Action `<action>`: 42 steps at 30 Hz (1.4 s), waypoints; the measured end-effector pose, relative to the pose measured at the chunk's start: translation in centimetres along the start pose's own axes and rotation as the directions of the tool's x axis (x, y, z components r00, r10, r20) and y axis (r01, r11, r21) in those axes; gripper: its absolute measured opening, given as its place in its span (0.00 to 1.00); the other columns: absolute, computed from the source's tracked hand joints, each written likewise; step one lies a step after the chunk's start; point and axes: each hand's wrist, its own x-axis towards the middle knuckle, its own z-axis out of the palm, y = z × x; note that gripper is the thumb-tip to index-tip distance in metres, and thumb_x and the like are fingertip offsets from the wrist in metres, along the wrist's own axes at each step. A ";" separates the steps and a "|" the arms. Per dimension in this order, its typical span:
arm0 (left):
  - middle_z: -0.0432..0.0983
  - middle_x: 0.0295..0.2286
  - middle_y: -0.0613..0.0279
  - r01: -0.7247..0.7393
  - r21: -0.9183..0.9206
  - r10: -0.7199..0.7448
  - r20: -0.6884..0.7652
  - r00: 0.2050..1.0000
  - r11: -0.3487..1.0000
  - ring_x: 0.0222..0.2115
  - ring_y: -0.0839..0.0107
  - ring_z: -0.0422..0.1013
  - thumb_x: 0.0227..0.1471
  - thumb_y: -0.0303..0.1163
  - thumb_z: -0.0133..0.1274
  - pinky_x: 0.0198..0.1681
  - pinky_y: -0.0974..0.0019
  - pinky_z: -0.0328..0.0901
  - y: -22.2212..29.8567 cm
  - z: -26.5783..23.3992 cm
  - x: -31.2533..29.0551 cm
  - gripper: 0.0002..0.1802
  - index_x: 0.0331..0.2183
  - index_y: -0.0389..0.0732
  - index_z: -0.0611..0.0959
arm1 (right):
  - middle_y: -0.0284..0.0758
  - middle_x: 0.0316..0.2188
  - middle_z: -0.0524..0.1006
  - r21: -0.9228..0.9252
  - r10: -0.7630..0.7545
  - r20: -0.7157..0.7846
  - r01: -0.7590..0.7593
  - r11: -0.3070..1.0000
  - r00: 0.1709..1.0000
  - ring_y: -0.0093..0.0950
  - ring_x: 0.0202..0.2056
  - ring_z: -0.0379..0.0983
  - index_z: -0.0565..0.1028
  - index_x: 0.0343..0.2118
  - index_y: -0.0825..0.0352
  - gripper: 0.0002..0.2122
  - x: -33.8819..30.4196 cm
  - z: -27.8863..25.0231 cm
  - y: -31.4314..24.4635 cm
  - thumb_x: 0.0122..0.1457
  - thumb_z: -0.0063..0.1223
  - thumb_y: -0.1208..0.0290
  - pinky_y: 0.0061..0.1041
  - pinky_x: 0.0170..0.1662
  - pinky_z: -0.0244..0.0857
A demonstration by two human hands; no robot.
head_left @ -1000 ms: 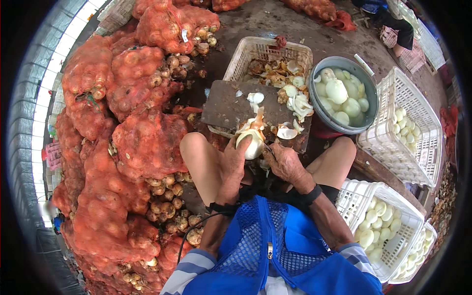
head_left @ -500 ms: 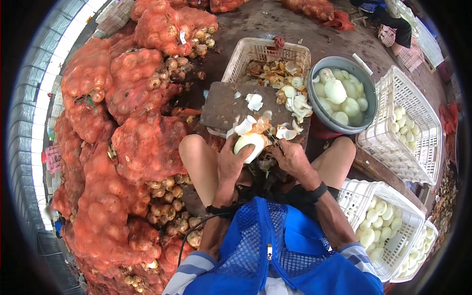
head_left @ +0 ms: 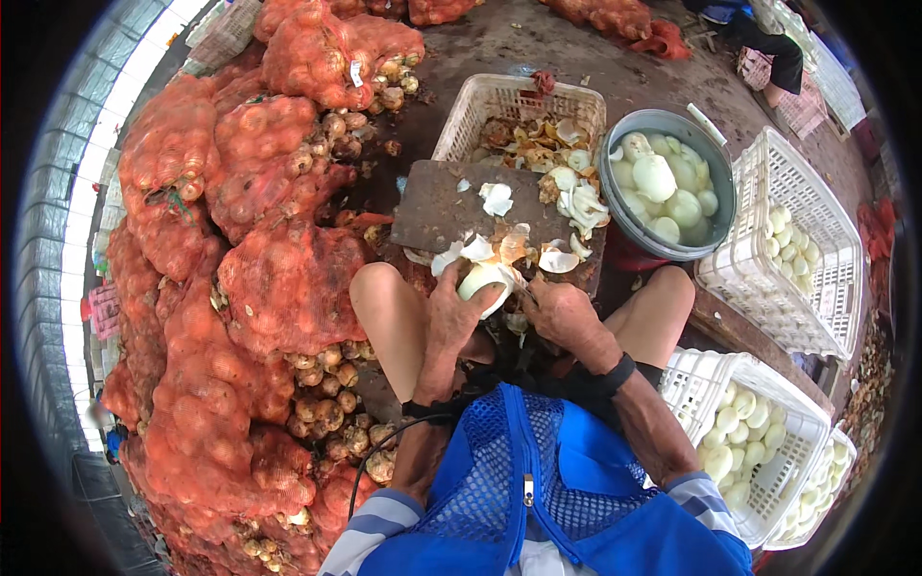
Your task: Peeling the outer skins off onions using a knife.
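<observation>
Between my knees, my left hand [head_left: 449, 315] grips a partly peeled white onion [head_left: 483, 279], its thumb lying across the top. My right hand [head_left: 569, 315] is closed at the onion's right side, fingertips close to a loose strip of skin. What those fingers pinch is hidden. Just beyond the hands is a dark, dirty board [head_left: 430, 206] with scattered onion peels [head_left: 497, 199]. More peels [head_left: 582, 206] are heaped at its right end.
Behind the board stands a crate [head_left: 455, 113] of peelings. To its right, a grey bucket [head_left: 663, 253] holds peeled onions in water. White crates [head_left: 834, 298] of peeled onions line the right side. Red mesh sacks [head_left: 283, 288] of unpeeled onions pile up on the left.
My right hand has shifted slightly left against the onion. The onion has turned and tilted in my left hand, and peel around it has moved.
</observation>
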 end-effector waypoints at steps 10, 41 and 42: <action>0.76 0.43 0.53 -0.078 -0.446 0.107 0.042 0.993 0.892 0.43 0.64 0.73 0.42 0.37 0.66 0.48 0.61 0.69 -0.3 0.1 -0.7 0.38 0.54 0.34 0.73 | 0.51 0.20 0.75 0.045 0.206 0.019 -0.207 0.977 0.978 0.51 0.26 0.75 0.75 0.29 0.72 0.14 0.0 0.8 3.4 0.61 0.51 0.63 0.45 0.29 0.69; 0.76 0.44 0.49 0.062 -0.865 -0.059 0.038 0.998 0.497 0.46 0.60 0.74 0.51 0.45 0.57 0.51 0.59 0.68 -1.6 0.0 -1.0 0.35 0.52 0.28 0.72 | 0.52 0.23 0.77 0.225 0.352 -0.425 -0.279 0.933 0.834 0.49 0.27 0.76 0.76 0.36 0.74 0.19 18.2 -3.2 10.8 0.58 0.58 0.58 0.42 0.33 0.69; 0.76 0.44 0.49 0.069 -0.868 -0.054 0.048 0.997 0.491 0.46 0.60 0.74 0.51 0.45 0.57 0.51 0.59 0.68 -1.8 0.3 -0.9 0.35 0.52 0.28 0.72 | 0.50 0.22 0.77 0.183 0.377 -0.356 -0.332 0.925 0.855 0.46 0.25 0.76 0.76 0.35 0.74 0.18 17.5 -3.2 11.3 0.59 0.58 0.58 0.41 0.30 0.69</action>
